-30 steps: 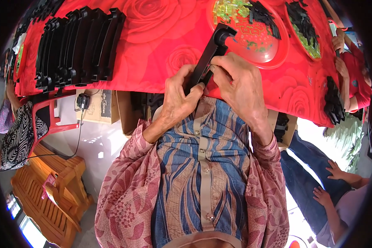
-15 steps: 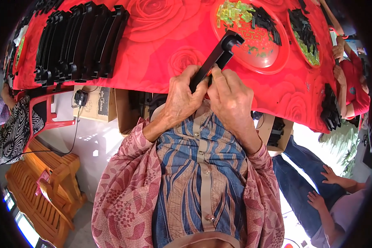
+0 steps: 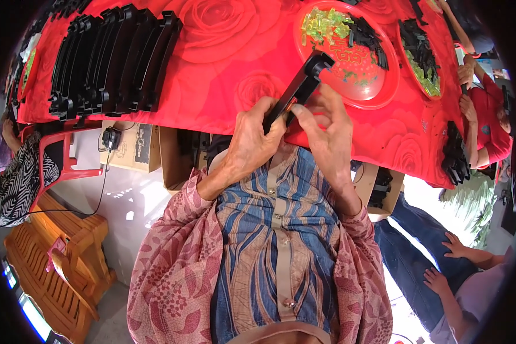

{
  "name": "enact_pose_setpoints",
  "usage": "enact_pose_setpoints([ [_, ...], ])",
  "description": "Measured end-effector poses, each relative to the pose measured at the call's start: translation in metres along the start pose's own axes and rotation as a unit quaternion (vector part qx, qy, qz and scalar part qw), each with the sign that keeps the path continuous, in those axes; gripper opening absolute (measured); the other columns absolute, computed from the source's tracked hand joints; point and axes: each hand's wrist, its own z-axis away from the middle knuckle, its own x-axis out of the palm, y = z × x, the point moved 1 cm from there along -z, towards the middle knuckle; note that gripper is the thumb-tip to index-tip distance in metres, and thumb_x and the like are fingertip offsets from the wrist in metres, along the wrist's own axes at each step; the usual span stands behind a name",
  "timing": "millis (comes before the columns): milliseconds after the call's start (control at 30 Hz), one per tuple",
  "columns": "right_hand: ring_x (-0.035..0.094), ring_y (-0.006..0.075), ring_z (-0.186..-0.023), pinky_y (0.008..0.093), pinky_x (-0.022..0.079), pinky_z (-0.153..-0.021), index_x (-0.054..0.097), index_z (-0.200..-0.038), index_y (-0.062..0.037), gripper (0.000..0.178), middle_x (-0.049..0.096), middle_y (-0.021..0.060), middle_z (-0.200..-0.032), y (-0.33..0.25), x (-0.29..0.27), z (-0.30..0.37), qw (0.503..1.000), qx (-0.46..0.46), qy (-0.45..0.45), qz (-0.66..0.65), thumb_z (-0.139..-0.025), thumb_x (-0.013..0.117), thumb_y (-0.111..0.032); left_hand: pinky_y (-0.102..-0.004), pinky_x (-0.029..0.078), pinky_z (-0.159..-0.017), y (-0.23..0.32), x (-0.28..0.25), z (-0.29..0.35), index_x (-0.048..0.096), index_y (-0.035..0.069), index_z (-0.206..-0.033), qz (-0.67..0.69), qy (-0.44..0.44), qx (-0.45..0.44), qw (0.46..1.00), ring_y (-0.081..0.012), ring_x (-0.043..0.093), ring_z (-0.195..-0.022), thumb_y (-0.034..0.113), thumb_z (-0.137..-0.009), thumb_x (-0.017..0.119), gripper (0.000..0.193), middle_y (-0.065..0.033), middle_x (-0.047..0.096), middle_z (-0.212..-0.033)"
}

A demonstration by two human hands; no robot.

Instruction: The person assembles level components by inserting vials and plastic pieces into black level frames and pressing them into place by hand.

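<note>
A long black plastic housing [image 3: 295,92] with a hooked, cylinder-shaped end slants up and to the right above the table's near edge. My left hand [image 3: 252,135] is closed round its lower part, thumb along the near side. On the other side of the piece is my right hand [image 3: 329,135], its thumb close to the housing and its fingers spread apart. A small orange-red spot shows on the housing near the right thumb. Whether that thumb touches the piece, I cannot tell.
Similar black housings [image 3: 112,63] stand in a row on the red rose-patterned tablecloth [image 3: 223,28]. A red tray [image 3: 364,103] holds yellow-green pieces [image 3: 324,26] and small black parts [image 3: 367,37]. Cardboard boxes [image 3: 132,146] sit below. Other people are at the right.
My right hand has loosened from the housing, its fingers lifting and spreading. The housing's hooked end has dipped slightly; my left hand keeps its hold.
</note>
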Motion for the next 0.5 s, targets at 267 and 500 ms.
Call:
enact_pose_setpoints([
  [267,0.063,0.0178,-0.076,0.0336,0.051,-0.067,0.052,-0.104,0.0018,0.016,0.064,0.0138,-0.084,0.008,0.022,0.002,0.990,0.039,-0.029,-0.131,-0.089,0.055,-0.003,-0.0402,0.047,-0.053,0.007,0.007,0.005,0.054,-0.005,-0.102,-0.091,0.049,0.097,0.990,-0.0350,0.064,-0.059,0.005,-0.090,0.058,0.016,-0.0224,0.058,-0.066],
  [500,0.060,0.0371,-0.076,0.0467,0.048,-0.069,0.050,-0.104,0.0023,0.020,0.057,0.0220,-0.086,0.000,0.027,0.002,0.999,-0.026,-0.004,-0.046,-0.086,0.054,-0.003,-0.0419,0.048,-0.054,-0.004,0.010,0.008,0.053,-0.004,-0.109,-0.117,0.087,0.165,0.976,-0.0391,0.065,-0.062,0.005,-0.090,0.058,0.022,-0.0250,0.059,-0.071],
])
